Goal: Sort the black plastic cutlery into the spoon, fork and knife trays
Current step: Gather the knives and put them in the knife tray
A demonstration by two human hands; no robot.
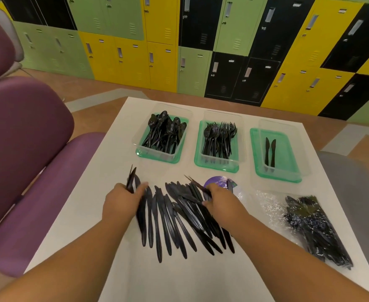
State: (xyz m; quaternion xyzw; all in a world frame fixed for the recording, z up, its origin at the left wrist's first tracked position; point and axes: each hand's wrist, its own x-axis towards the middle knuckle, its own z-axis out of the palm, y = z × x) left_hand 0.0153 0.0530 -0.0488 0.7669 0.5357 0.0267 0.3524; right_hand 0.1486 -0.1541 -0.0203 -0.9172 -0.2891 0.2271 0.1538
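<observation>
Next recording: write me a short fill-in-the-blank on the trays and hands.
The right tray holds only ___ pieces.
The spoons sit in the ___ tray.
The left hand and right hand each grip several ___.
Missing: two; left; knives.

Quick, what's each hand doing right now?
Left hand: grips a bunch of knives.
Right hand: grips a few knives above the loose pile.

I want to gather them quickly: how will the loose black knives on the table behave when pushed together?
The knives look thin and flat, so probably light and unlikely to roll. Glossy plastic on the smooth white table may slide and fan out.
</observation>
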